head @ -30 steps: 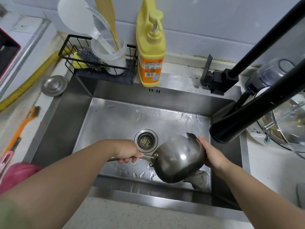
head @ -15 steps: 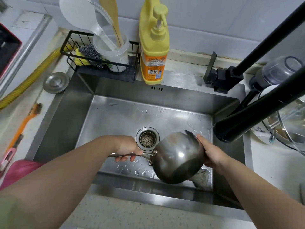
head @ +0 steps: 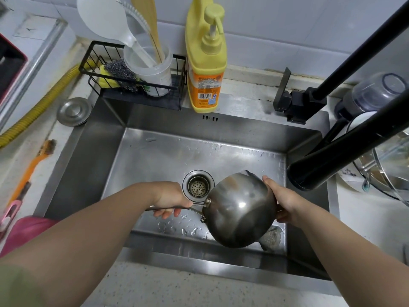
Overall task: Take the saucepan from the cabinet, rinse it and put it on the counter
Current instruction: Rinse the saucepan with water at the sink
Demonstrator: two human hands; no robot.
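Note:
A steel saucepan (head: 240,210) is held over the steel sink (head: 168,156), tipped so that its rounded bottom faces me and its mouth points away and down. My left hand (head: 171,201) grips its thin metal handle at the pan's left. My right hand (head: 282,201) clasps the pan's right side, fingers around the rim. The black faucet spout (head: 345,151) ends to the upper right of the pan, and no water runs from it. The speckled counter (head: 177,289) lies along the near edge.
Drain strainer (head: 198,185) sits left of the pan; a grey rag (head: 271,237) lies in the sink's near right corner. Behind: yellow soap bottle (head: 205,56), black wire rack (head: 132,83) with scourer and utensil cup. Left: steel lid (head: 74,111), orange brush (head: 31,169). Right: glass lid (head: 391,169).
Both hands keep their hold on the saucepan. The pan has tipped slightly further, its bottom turned more toward me, and stayed over the sink's near right part.

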